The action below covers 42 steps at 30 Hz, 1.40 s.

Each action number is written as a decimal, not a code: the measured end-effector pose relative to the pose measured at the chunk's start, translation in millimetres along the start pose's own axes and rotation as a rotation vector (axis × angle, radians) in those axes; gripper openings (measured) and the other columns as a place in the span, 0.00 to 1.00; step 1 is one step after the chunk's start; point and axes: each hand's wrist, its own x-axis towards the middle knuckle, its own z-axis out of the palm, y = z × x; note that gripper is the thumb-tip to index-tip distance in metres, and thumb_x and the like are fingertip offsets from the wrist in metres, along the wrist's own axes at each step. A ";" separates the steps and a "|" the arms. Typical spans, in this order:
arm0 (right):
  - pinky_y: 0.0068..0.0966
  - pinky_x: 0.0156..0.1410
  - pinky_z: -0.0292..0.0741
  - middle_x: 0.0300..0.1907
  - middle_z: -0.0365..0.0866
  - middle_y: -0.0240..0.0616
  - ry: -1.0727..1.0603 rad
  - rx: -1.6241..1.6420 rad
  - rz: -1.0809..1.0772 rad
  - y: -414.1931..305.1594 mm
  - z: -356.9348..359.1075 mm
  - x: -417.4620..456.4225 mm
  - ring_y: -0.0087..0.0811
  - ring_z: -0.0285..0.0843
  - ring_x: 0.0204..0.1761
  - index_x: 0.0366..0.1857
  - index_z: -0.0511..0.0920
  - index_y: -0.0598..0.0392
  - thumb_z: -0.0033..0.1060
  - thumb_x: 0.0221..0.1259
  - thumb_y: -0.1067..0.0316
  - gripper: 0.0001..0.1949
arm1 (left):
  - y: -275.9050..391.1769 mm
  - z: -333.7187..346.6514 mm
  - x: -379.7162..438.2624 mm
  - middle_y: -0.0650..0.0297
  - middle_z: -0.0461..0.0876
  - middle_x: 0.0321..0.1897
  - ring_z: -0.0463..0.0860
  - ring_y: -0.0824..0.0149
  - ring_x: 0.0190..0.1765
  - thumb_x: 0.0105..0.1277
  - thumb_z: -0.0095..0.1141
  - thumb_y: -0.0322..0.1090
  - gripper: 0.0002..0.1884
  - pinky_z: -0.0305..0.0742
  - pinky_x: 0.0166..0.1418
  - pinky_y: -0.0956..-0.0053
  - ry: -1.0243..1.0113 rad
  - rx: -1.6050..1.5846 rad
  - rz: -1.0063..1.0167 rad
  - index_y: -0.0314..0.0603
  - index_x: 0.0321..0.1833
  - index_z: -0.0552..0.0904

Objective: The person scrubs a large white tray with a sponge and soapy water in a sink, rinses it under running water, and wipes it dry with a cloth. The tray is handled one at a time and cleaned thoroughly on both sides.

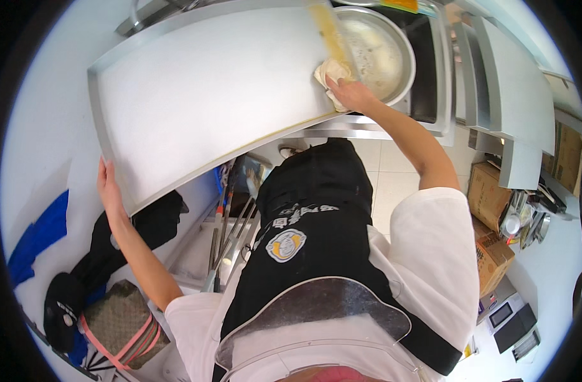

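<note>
A large rectangular metal tray point(210, 95) with raised edges is held tilted across the sink. My left hand point(110, 184) grips its rim at the lower left. At the tray's right end, my right hand point(353, 93) presses a crumpled cream cloth point(333, 76) near the near corner. A yellowish strip point(330, 36) runs along that end, and a thin yellow line follows the near edge. Partly behind the tray, a round metal basin point(408, 57) with cloudy liquid sits in the sink.
The steel sink's rim point(445, 86) lies right of the basin, with a faucet point(136, 19) at the upper left. Long-handled tools point(221, 234) stand below the tray. Black clothing point(147, 229) hangs at left. Cardboard boxes point(489, 196) stand at right under metal panels point(515, 86).
</note>
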 end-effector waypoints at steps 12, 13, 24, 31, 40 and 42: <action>0.40 0.36 0.80 0.39 0.77 0.45 0.296 0.033 0.386 138.0 10.4 -3.0 0.47 0.82 0.39 0.61 0.68 0.40 0.45 0.62 0.68 0.21 | 24.4 5.9 -12.9 0.57 0.66 0.70 0.65 0.64 0.70 0.74 0.48 0.44 0.30 0.57 0.72 0.72 -0.032 0.086 -0.055 0.33 0.72 0.62; 0.40 0.34 0.80 0.39 0.77 0.44 0.272 0.020 0.392 139.2 23.1 2.0 0.47 0.82 0.39 0.60 0.69 0.40 0.45 0.62 0.68 0.20 | 23.9 2.1 -14.8 0.57 0.65 0.70 0.65 0.64 0.70 0.74 0.48 0.44 0.30 0.57 0.72 0.71 -0.043 0.078 -0.065 0.33 0.72 0.62; 0.42 0.56 0.77 0.60 0.70 0.56 -0.012 0.326 0.597 156.9 114.4 21.1 0.56 0.77 0.53 0.51 0.75 0.53 0.58 0.57 0.59 0.19 | 28.0 4.3 -13.7 0.60 0.68 0.68 0.67 0.66 0.68 0.73 0.49 0.42 0.29 0.58 0.71 0.72 0.012 0.138 -0.130 0.36 0.73 0.61; 0.36 0.56 0.76 0.43 0.84 0.51 0.423 0.725 0.884 141.6 24.7 19.6 0.46 0.82 0.48 0.49 0.79 0.56 0.68 0.47 0.53 0.26 | 20.0 -0.6 -6.6 0.58 0.69 0.67 0.67 0.66 0.68 0.72 0.52 0.41 0.31 0.59 0.70 0.72 -0.042 0.062 -0.101 0.36 0.73 0.61; 0.37 0.53 0.76 0.40 0.83 0.48 0.850 0.909 0.592 -35.3 -108.9 54.9 0.43 0.81 0.44 0.44 0.82 0.51 0.65 0.46 0.61 0.18 | 6.3 11.5 -3.0 0.57 0.69 0.66 0.72 0.60 0.62 0.61 0.55 0.31 0.34 0.69 0.63 0.68 -0.012 -0.186 -0.155 0.40 0.73 0.63; 0.40 0.57 0.72 0.41 0.79 0.50 0.876 0.987 0.509 -87.6 -135.2 68.4 0.48 0.75 0.49 0.42 0.81 0.52 0.64 0.46 0.65 0.16 | 24.9 22.9 -16.1 0.57 0.68 0.66 0.70 0.59 0.63 0.60 0.52 0.30 0.33 0.65 0.65 0.67 -0.078 -0.289 -0.162 0.39 0.72 0.63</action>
